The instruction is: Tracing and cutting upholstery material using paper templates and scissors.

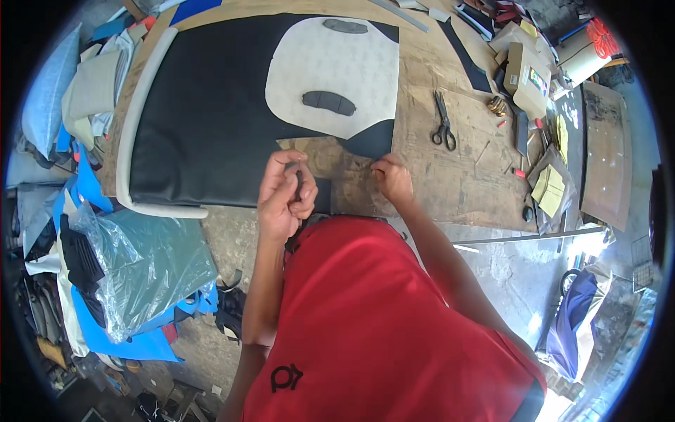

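Observation:
My left hand (287, 193) is raised near the table's front edge, its fingers curled and thumb drawn in; what it may hold is too small to make out. Further right, my right hand (392, 179) has its fingers pressed together beside the lower edge of a black, leather-like sheet (204, 91). Whether it grips that edge I cannot tell. On the sheet lies a white pattern piece (288, 70) with a rounded left side. Two dark grey blocks shaped like brake pads, one near (328, 103) and one far (344, 26), rest on the pattern.
Black-handled scissors (443, 123) lie on the worn wooden table (429, 190), right of the pattern. Beyond them are a tape roll (497, 106), a cardboard box (526, 79) and yellow scraps (548, 188). A pale padded roll (137, 119) edges the sheet; a plastic-wrapped green bundle (151, 260) sits at lower left.

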The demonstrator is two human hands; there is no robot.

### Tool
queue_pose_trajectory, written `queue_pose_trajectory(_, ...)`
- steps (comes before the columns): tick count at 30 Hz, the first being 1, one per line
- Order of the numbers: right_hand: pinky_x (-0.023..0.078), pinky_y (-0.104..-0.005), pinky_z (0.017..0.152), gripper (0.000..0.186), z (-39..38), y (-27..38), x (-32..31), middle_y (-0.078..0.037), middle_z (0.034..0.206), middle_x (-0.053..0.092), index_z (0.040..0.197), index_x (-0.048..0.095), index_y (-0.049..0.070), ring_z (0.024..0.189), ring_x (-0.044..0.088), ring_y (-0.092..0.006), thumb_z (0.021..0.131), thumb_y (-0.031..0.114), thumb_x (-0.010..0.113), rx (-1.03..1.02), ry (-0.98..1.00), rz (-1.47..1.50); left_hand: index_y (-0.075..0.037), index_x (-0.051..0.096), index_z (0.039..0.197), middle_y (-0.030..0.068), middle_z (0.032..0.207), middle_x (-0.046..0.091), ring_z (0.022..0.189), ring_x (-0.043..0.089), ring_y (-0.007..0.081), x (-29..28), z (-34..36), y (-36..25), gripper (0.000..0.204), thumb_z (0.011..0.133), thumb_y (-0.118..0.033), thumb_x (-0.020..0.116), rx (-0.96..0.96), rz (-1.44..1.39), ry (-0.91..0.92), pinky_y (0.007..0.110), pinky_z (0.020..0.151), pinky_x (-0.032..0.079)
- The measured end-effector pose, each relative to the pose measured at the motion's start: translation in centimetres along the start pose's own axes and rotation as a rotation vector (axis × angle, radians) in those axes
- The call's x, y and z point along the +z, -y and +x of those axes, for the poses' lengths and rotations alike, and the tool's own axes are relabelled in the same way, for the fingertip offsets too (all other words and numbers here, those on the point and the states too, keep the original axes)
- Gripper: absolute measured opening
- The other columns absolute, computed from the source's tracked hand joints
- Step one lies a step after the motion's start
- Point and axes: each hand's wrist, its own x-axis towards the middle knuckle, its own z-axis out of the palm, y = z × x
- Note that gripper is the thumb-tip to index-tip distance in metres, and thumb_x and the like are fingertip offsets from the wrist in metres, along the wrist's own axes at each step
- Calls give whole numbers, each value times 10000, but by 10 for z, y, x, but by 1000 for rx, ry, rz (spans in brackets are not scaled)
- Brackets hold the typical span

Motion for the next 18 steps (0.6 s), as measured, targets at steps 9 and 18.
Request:
queue_pose_trajectory(9,576,-276,736,199,42,27,-47,-128,1029,719,1127,742,4,838,714,-201,945,-15,665,644,115,1248,-91,510,1253,44,791,497,531,258,31,16,20,12,183,1078,-142,498,-124,197,-8,182,424,128)
queue_pose_trajectory(18,574,-235,769,217,99,127,-179,-122,992,731,1059,770,-27,836,704,-169,909,-138,659,112,113,1512,-83,521,1199,40,787,522,533,297,31,61,30,14,143,1080,-162,524,-214,334,-29,174,441,166)
